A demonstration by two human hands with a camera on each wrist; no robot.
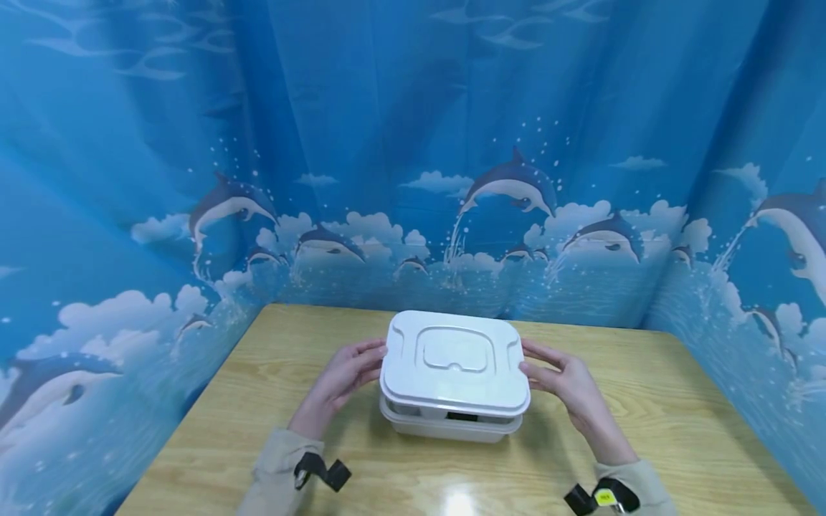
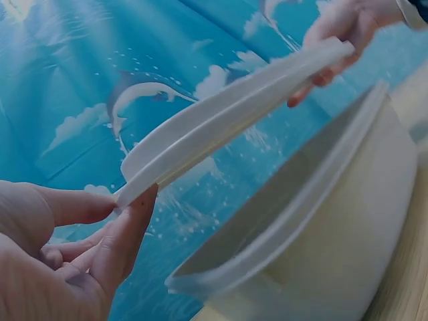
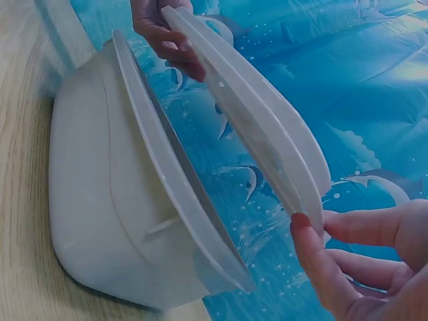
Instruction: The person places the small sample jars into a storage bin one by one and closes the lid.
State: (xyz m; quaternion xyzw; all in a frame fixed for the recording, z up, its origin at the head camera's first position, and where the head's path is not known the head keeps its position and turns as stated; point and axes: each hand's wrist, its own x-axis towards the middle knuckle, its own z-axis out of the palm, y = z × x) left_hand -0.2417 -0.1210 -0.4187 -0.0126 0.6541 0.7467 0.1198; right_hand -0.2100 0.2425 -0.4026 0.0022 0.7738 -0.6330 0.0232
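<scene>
A white plastic lid (image 1: pixel 454 362) with a raised rectangular pattern is held above a white plastic box (image 1: pixel 452 428) on the table. My left hand (image 1: pixel 348 376) pinches the lid's left edge between thumb and fingers, as the left wrist view shows on the lid (image 2: pixel 234 110). On the opposite edge, my right hand (image 1: pixel 561 380) pinches the lid in the same manner, thumb on top. Both wrist views show a gap between the lid and the rim of the box (image 3: pixel 167 180). Through the front gap a small dark item (image 1: pixel 462 416) shows inside; its kind cannot be made out.
The box stands on a light wooden table (image 1: pixel 258 401). A blue curtain (image 1: pixel 387 143) printed with dolphins and clouds hangs behind the table and along both sides. Each wrist wears a black strap with a small camera.
</scene>
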